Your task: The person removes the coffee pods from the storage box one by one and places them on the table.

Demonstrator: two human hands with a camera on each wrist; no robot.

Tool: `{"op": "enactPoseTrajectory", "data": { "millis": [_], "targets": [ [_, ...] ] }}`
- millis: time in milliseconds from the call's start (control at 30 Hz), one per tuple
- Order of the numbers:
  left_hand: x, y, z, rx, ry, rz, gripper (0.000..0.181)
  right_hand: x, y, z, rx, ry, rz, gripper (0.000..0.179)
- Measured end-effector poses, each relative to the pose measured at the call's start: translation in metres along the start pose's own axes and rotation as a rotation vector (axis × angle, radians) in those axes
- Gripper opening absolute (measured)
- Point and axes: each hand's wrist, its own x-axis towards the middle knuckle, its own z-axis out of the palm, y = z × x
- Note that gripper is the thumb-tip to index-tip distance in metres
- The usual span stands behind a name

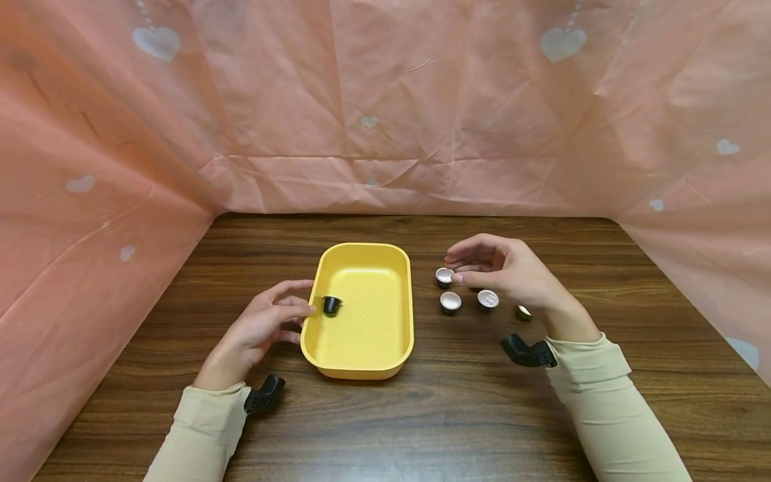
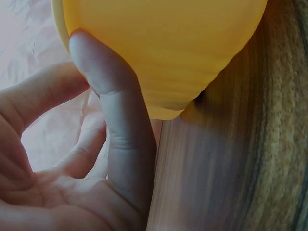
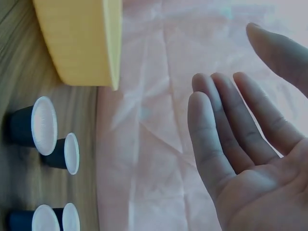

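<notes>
A yellow tray (image 1: 361, 371) stands left of centre in the head view. One black coffee capsule (image 1: 330, 306) lies on its side inside, near the left wall. My left hand (image 1: 262, 325) is at the tray's left side, thumb and fingers touching the rim area without curling round it. To the right, my right hand (image 1: 512, 271) hovers over several black coffee capsules (image 1: 450, 302) with pale lids. In the right wrist view its fingers are extended and the palm holds nothing. Standing capsules (image 3: 44, 126) show there at the left. My hand partly hides one capsule (image 1: 478, 288).
Another capsule (image 1: 524, 312) tilts near my right wrist. The dark wooden table (image 1: 385, 428) is enclosed by pink cloth (image 1: 385, 100) at the back and sides. Black wrist mounts (image 1: 528, 351) stick out from both sleeves.
</notes>
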Motion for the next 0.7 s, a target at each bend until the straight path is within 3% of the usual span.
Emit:
{"op": "enactPoseTrajectory", "data": {
  "millis": [233,467,700],
  "targets": [
    [-0.001,0.0,-0.001,0.011,-0.003,0.004,0.066,0.001,-0.004,0.004,0.061,0.002,-0.013,0.041],
    [-0.002,0.0,-0.003,0.011,0.0,0.008,0.066,0.019,-0.012,0.031,0.057,-0.083,-0.055,0.042],
    [0.001,0.0,-0.001,0.006,-0.01,0.002,0.066,0.033,-0.016,0.059,0.122,-0.11,-0.047,0.042]
  ]
}}
